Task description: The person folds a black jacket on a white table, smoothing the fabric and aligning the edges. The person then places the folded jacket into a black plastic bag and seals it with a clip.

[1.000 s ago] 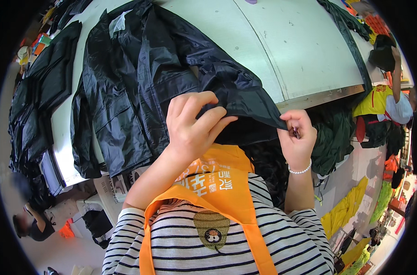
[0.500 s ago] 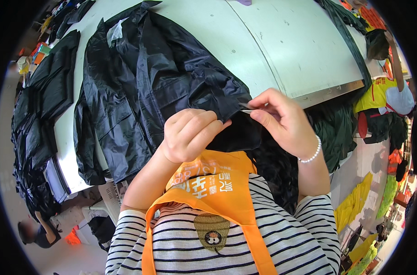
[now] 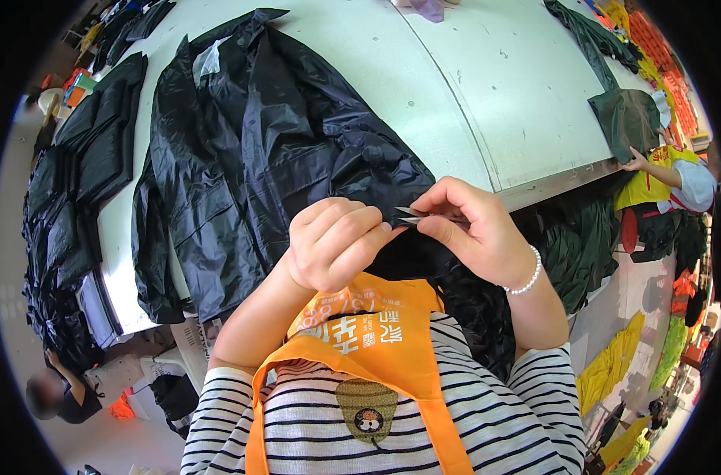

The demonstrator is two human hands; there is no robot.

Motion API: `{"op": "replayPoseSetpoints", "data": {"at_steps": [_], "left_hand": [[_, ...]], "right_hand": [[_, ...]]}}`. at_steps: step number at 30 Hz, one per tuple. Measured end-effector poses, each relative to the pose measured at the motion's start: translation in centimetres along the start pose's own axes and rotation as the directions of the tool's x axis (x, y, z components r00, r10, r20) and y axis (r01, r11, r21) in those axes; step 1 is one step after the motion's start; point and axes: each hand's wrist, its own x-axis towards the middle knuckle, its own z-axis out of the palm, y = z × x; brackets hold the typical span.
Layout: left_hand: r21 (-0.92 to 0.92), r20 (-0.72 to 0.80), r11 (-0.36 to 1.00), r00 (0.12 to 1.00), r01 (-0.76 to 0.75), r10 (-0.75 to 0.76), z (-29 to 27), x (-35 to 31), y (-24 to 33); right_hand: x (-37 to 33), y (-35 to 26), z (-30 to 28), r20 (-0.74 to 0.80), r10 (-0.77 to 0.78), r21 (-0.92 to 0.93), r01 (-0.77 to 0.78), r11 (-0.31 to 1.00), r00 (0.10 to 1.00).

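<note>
A shiny black jacket [image 3: 241,158] lies spread on the pale table, its collar away from me and a white label inside the neck. My left hand [image 3: 332,244] is closed on the jacket's near right edge, the cloth pinched between thumb and fingers. In my right hand [image 3: 479,233] is a small pair of thread snips [image 3: 409,216]. Their two pointed blades stand apart, the tips right beside the cloth at my left fingertips. Most of the snips is hidden by my right fingers.
Stacked folded black garments [image 3: 91,158] lie along the table's left side. Dark green cloth [image 3: 586,245] hangs below the metal table edge [image 3: 562,184] on the right. A co-worker in a yellow vest [image 3: 653,178] handles a green garment [image 3: 625,119] at far right. Another person [image 3: 67,392] is at lower left.
My right hand has come slightly down and left, and the snips' blades now show apart at the cloth. The co-worker's hands have lowered with the green garment onto the table.
</note>
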Motion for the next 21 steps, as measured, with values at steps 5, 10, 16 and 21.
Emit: {"op": "replayPoseSetpoints", "data": {"at_steps": [5,10,16,21], "left_hand": [[-0.008,0.017,1.000,1.000,-0.011,0.011,0.1,0.2,0.0],[0.000,0.022,0.997,0.997,-0.073,0.073,0.3,0.4,-0.1],[0.003,0.066,0.996,0.994,-0.092,0.091,0.2,-0.1,0.1],[-0.014,0.084,0.999,0.995,-0.046,0.047,0.5,-0.3,0.4]], "right_hand": [[0.0,0.3,0.0,0.027,0.030,0.077,-0.032,0.997,0.999],[0.1,0.4,-0.6,0.081,0.033,0.085,-0.039,0.996,0.996],[0.1,1.5,-0.8,0.124,0.066,0.166,-0.086,0.982,0.990],[-0.1,2.1,-1.1,0.115,0.104,0.195,-0.125,0.973,0.988]]}}
